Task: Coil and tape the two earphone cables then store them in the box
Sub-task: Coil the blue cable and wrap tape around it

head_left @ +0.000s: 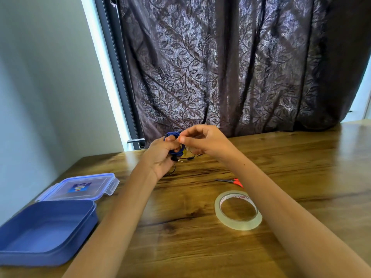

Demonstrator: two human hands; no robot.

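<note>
Starting at your left, the open blue plastic box sits near the tabletop's left edge, with its blue-rimmed clear lid lying flat just behind it. Your left hand is raised above the tabletop, its fingers curled round the coiled blue earphone cable and gripping it. Beneath that hand the black earphone cable lies on the wood, partly hidden, its plug showing. Your right hand meets the coil from the right, thumb and forefinger pinching a strip of clear tape against it. Farther right, red-handled scissors lie flat, and nearer you the roll of clear tape rests apart from them.
</note>
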